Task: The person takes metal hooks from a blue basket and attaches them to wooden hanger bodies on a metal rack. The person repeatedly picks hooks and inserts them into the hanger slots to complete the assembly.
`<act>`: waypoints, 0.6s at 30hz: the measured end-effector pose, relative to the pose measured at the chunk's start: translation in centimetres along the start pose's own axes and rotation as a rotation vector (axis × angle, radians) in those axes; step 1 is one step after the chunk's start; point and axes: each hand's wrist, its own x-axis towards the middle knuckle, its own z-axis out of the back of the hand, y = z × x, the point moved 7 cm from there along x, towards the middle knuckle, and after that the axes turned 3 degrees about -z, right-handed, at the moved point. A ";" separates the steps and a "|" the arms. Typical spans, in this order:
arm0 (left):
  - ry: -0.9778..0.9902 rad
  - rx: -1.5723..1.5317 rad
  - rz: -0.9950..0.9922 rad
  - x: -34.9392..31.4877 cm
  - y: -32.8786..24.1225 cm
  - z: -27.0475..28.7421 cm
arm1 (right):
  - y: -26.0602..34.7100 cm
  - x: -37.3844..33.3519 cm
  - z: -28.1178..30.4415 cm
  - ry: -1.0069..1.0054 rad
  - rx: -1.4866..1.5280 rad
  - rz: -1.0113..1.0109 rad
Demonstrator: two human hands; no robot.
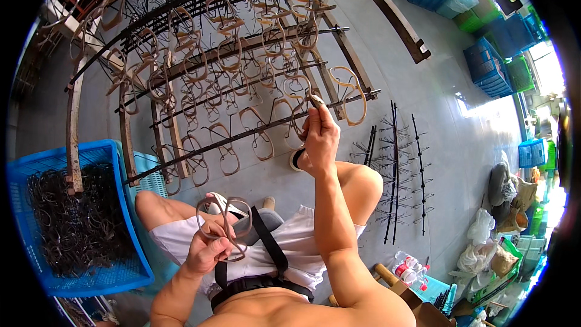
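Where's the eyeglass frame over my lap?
Low in the head view, left of centre, the eyeglass frame is in your left hand, right of the blue plastic crate.

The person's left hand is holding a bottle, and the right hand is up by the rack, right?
Not quite: the left hand holds a brownish glasses frame, as the head view shows. The right hand is up by the rack.

Held spectacle frame (226,211) — brownish grey, blue basket (133,218), black rods (242,136), grey floor (451,175)

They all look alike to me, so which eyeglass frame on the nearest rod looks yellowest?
The amber eyeglass frame at the right end of the rod; no other there looks so yellow.
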 end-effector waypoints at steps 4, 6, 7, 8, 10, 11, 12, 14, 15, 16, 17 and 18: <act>-0.019 0.022 -0.036 0.1 -0.2 0.0 | 0.1 0.1 0.3 -0.005 -0.044 0.014; -0.023 0.028 -0.047 0.0 -0.2 0.1 | 0.0 0.2 0.5 -0.030 -0.056 0.016; -0.041 0.030 -0.054 0.0 -0.2 0.2 | 0.0 0.3 0.6 -0.045 -0.072 0.018; -0.052 0.020 -0.051 -0.1 -0.2 0.4 | 0.2 0.4 0.7 -0.065 -0.084 0.036; -0.099 -0.009 -0.050 -0.4 -0.2 0.9 | 0.0 0.6 0.7 -0.087 0.009 -0.027; -0.092 0.024 -0.088 -0.5 -0.6 1.0 | 0.1 0.7 0.7 -0.095 0.053 -0.058; -0.093 0.054 -0.123 -0.6 -0.9 1.1 | 0.1 0.6 0.6 -0.104 0.086 -0.116; -0.099 0.123 -0.219 -0.7 -1.7 1.1 | 4.4 -0.8 1.1 -0.328 -0.476 0.300; -0.104 0.164 -0.282 -0.8 -2.2 1.0 | 6.4 -2.7 0.8 -0.448 -0.611 0.497; -0.126 0.212 -0.339 -0.7 -2.6 0.8 | 8.2 -5.1 0.3 -0.568 -0.746 0.683; -0.147 0.201 -0.358 -0.8 -2.7 0.7 | 8.5 -6.5 -1.2 -0.247 -0.614 0.717; -0.179 0.201 -0.413 -0.6 -2.9 0.5 | 8.7 -8.7 -2.8 0.069 -0.475 0.732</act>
